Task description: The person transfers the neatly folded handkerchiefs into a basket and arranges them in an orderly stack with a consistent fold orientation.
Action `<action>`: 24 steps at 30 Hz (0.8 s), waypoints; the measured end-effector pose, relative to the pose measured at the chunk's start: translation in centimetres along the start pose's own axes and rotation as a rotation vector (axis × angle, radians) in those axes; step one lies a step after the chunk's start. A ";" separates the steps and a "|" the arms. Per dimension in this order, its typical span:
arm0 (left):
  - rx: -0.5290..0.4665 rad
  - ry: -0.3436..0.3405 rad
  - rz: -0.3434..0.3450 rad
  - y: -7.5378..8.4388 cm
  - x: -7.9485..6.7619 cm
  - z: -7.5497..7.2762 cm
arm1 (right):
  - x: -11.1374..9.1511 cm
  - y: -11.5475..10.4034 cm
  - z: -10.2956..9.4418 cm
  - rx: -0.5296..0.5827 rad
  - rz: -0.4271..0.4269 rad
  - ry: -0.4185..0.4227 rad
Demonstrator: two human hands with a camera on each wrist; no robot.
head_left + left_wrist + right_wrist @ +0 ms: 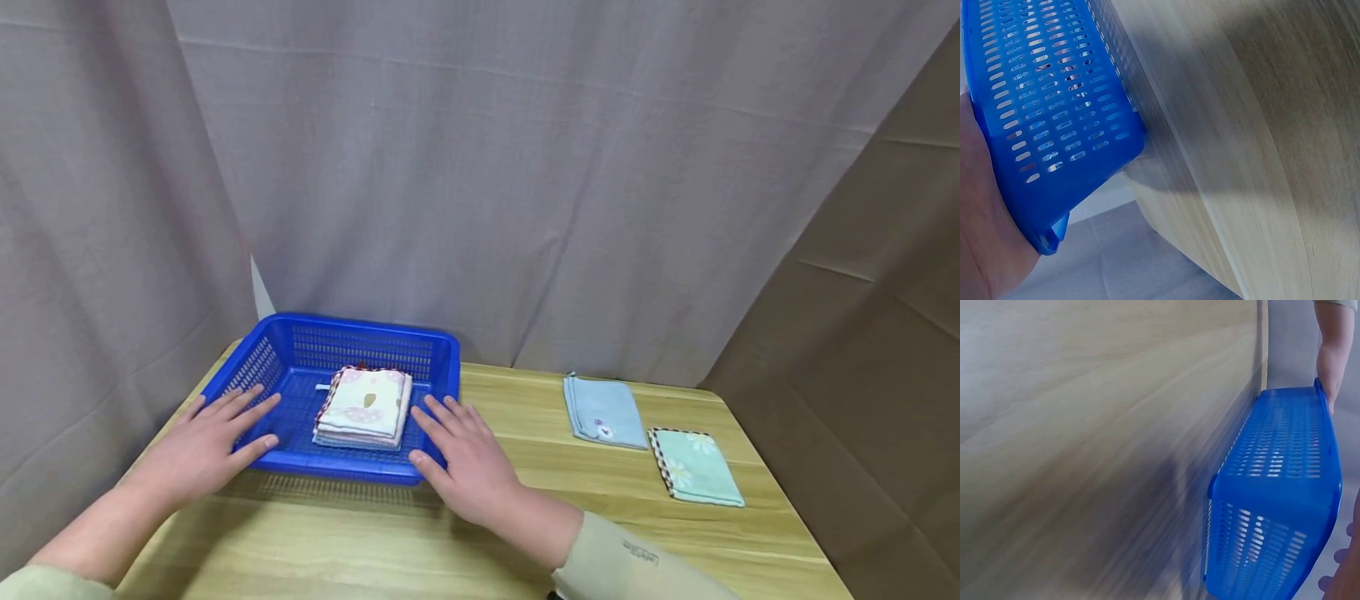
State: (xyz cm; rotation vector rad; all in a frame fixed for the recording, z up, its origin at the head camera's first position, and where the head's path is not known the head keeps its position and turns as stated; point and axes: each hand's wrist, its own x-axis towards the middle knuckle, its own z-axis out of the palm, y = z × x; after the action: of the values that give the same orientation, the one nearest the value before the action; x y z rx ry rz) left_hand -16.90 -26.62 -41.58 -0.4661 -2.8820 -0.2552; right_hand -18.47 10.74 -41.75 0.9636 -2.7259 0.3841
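Stack in the basket, two folded cloths outside it

Head view: a blue basket [341, 469] stands at the back left corner of the worktop [525, 467], close to its left edge. Inside, toward the basket's right side, lies a neat stack of folded cloths [367, 410], a white printed one uppermost; how many lie beneath I cannot count. That part looks done. Two folded pieces lie outside, to the right: a light blue cloth [606, 412] near the worktop's back edge, and a green cloth [701, 468] nearer its right edge. If those belong with the stack — a judgement only — they are what is left, and most of the work seems finished. Neither hand is on them. The left hand [210, 437] is at the basket's front left corner and the right hand [467, 458] at its front right corner, well apart from each other, fingers straight and spread, clamped on nothing.

Left wrist view: the left hand lies against the basket's rim, its fingers out of sight here. Bits of the contents show through the slots.

Right wrist view: a few fingertips of the right hand show beside the near rim — whether they touch it, I cannot tell. The left arm reaches the basket's far end.
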 end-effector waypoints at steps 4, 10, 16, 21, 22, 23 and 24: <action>0.000 -0.005 0.000 0.0 0.0 -0.1 | -0.7 0.7 0.1 0.011 0.020 0.012; 0.005 -0.008 -0.003 0.0 0.0 -0.1 | -1.8 1.7 -0.2 0.008 0.041 0.035; 0.005 -0.008 -0.004 0.1 0.0 0.0 | -3.1 2.8 -0.4 0.018 0.058 0.048; 0.009 0.000 -0.002 0.1 -0.1 0.0 | -4.2 4.0 -0.2 0.002 0.095 0.031; 0.010 0.002 -0.002 0.1 -0.1 0.0 | -4.4 4.2 -0.2 -0.001 0.101 0.032; 0.010 0.003 -0.002 0.1 -0.1 0.0 | -4.6 4.5 -0.1 -0.004 0.109 0.031; 0.010 0.004 -0.002 0.1 -0.1 0.0 | -4.8 4.8 -0.1 -0.006 0.112 0.035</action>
State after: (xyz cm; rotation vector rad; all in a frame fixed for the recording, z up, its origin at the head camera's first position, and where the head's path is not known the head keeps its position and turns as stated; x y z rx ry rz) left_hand -16.82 -26.59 -41.55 -0.4599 -2.8784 -0.2415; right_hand -17.85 17.15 -43.87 0.7974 -2.7550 0.4089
